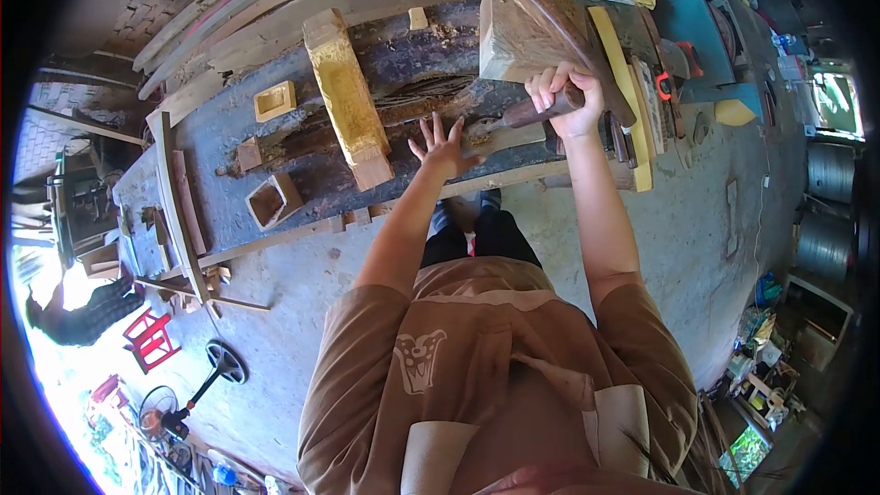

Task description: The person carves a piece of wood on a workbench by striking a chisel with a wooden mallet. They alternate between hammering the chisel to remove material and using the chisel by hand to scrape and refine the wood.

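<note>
Yellow beam (pixel 348 96) left; slab (pixel 532 23) right; gap betw.

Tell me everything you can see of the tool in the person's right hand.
The tool has a rounded, dark brown handle, wooden by its look, that runs into a paler front part, perhaps metal. It lies slanted above the workbench, its low end pointing toward the left hand, which rests flat with fingers spread. The right hand is closed round the handle's upper end. The tip is too blurred to tell what it touches.
</note>
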`<state>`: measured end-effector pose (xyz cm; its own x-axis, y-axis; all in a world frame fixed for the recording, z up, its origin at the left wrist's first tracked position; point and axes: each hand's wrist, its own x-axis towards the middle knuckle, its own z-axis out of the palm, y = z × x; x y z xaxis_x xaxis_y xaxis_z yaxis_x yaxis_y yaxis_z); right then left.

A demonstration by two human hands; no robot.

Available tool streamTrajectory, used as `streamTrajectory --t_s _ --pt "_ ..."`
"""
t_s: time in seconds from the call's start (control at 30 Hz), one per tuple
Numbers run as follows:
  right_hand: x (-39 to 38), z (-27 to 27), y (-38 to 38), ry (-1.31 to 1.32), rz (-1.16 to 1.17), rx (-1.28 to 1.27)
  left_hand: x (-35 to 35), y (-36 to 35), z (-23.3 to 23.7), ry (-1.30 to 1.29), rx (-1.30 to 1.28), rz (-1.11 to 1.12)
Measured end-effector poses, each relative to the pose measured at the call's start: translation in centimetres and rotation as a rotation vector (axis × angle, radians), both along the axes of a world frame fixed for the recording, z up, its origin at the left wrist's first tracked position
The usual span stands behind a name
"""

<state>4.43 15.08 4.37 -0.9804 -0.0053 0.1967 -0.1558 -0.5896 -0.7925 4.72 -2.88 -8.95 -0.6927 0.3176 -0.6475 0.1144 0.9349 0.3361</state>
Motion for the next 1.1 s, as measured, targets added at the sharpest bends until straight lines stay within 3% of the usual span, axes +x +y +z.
streamTrajectory --t_s 0.3,0.37,1.1 --pt "-0.6 0.0 -0.6 0.023 0.139 0.057 -0.2 0.3 0.2 -0.039 -0.021 0.022" --pt "-0.5 -0.3 -0.5 -0.001 0.173 -0.033 -0.2 0.4 -0.1 -0.050 -0.028 0.022" --pt "0.4 0.8 -1.4 -0.059 0.214 0.011 -0.3 0.5 0.3 -0.068 -0.046 0.015"
